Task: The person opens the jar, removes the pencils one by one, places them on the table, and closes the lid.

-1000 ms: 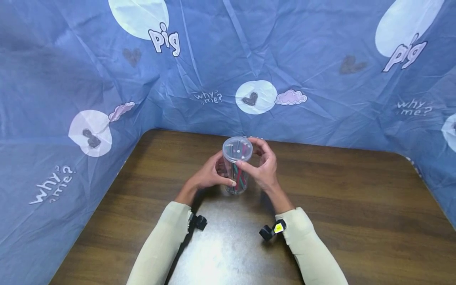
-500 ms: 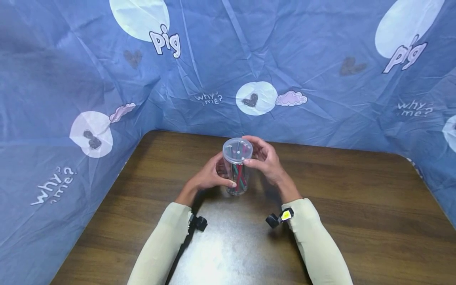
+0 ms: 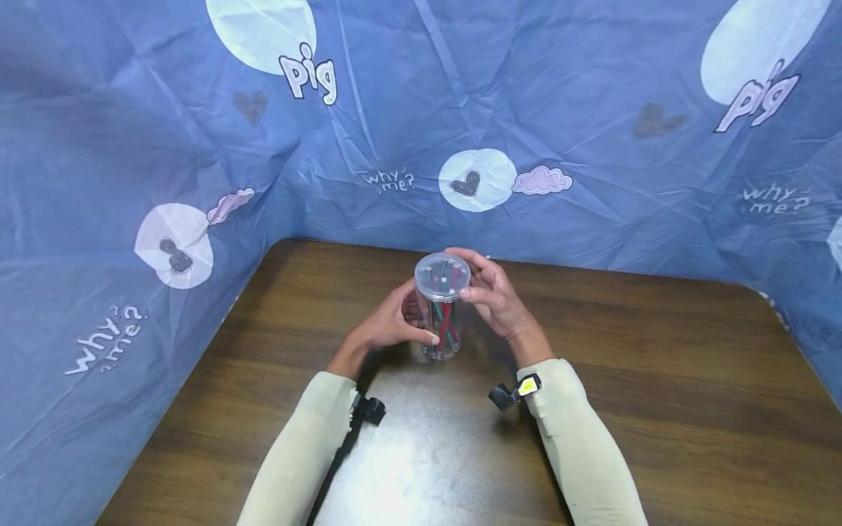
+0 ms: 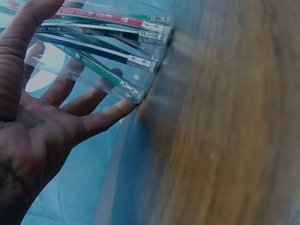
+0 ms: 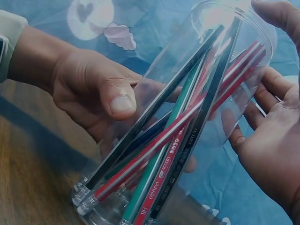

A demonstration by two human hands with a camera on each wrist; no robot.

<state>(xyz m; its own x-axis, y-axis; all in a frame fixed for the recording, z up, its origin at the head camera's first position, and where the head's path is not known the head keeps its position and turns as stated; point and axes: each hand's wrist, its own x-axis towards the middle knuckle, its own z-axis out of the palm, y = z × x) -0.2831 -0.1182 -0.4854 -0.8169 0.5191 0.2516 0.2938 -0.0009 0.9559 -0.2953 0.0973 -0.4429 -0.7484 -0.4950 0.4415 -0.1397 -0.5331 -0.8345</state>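
Clear cylindrical jar (image 3: 452, 315) at the centre of the head view, slightly below mid-frame; long axis close to vertical there, lid (image 3: 443, 275) uppermost, base down at the wood-grain table (image 3: 658, 365). In the right wrist view the same axis runs obliquely, base at lower left, lidded end at upper right; in the left wrist view it lies nearly across the upper left, base towards the right, beside the tabletop. Contents: several pencils, metal-and-eraser ends at the base, far ends towards the lid. They lean and cross rather than stand parallel: a red pencil (image 5: 146, 151) slants across the green pencil (image 5: 149, 180), and a dark pencil (image 5: 150, 114) follows the jar's slant along the left wall. Left hand (image 3: 393, 321): grasping the jar body from the left, thumb across the near side, fingers passing behind. Right hand (image 3: 495, 301): gripping the lid at its right edge, thumb at the near rim, forefinger reaching round the far side; remaining fingers loosely bent beside the jar wall. Light sleeves (image 3: 292, 453) enter from the bottom edge of the head view. Blue printed cloth (image 3: 395, 109) fills the upper frame.
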